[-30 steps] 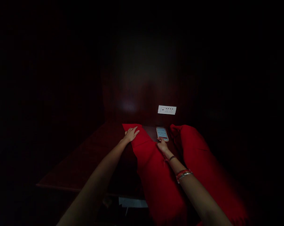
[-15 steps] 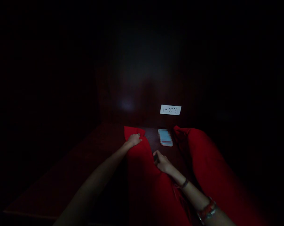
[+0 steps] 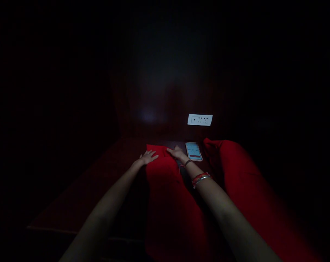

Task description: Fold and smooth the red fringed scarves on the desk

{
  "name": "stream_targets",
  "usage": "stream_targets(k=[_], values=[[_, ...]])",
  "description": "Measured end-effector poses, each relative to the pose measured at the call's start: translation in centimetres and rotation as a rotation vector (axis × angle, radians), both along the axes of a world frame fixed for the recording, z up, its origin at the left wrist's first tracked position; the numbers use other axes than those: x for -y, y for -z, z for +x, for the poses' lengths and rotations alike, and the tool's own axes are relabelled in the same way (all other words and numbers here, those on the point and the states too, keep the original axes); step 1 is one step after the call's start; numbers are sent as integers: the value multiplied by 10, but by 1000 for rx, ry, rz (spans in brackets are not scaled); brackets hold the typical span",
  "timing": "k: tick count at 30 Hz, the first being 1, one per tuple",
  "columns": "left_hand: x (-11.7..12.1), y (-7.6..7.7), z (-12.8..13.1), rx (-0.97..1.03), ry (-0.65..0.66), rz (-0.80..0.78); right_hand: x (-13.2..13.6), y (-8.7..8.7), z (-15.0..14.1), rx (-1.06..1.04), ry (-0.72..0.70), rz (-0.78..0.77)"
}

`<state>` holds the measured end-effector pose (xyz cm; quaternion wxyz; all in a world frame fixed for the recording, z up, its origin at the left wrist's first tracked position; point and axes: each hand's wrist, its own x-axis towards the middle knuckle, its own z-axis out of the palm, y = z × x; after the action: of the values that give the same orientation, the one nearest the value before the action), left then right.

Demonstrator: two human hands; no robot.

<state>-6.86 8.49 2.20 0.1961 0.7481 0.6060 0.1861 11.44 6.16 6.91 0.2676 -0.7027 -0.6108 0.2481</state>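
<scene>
A long piece of red cloth (image 3: pixel 165 189) runs over a dark reddish tabletop and down toward me. My left hand (image 3: pixel 148 157) lies on its far left part, fingers spread and palm down. At the cloth's far right edge is my right hand (image 3: pixel 176 151). Its thumb lies on the red fabric and the other fingers curl at the edge, pinching it. That wrist wears a dark band and a red and silver bracelet. Under the right wrist shows a small dark grey patch that I cannot make out.
A phone (image 3: pixel 193 151) with a lit screen lies right of my right hand. Another bulky length of red cloth (image 3: pixel 244 178) extends along the right. A white socket plate (image 3: pixel 200 119) is on the dark back wall. The tabletop's (image 3: pixel 80 196) front edge shows faintly; surroundings are very dark.
My right hand has moved forward to the cloth's far right edge. My left hand has shifted slightly left and opened flat, where before it was bunched on the cloth.
</scene>
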Motion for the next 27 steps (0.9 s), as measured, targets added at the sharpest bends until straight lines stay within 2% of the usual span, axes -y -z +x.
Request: stream_targets(k=[4,8,10,12,14,15,17,19,22,24,27], values=[[-1,12,-8,-266,79,-91,-14,18,-7,74,58,-24],[-8,12,-14,-369,69,-106,-14,27,4,125,0,12],[-10,14,-15,-354,54,-84,-11,26,3,156,-26,40],[-10,16,-14,-308,38,-17,-6,24,-2,218,-76,135],[-10,18,-11,-269,55,67,-1,26,-9,314,-225,209],[-11,18,-10,-265,78,89,1,29,-12,368,-315,192],[-15,19,-10,-289,141,72,3,38,-15,454,-442,62],[-22,19,-11,-317,192,18,2,46,-15,491,-461,-48],[-30,20,-16,-304,220,16,-3,51,-10,443,-469,-42],[-29,19,-18,-247,205,82,-5,47,-3,344,-480,30],[-12,11,-22,-33,67,261,0,38,15,168,-408,231]])
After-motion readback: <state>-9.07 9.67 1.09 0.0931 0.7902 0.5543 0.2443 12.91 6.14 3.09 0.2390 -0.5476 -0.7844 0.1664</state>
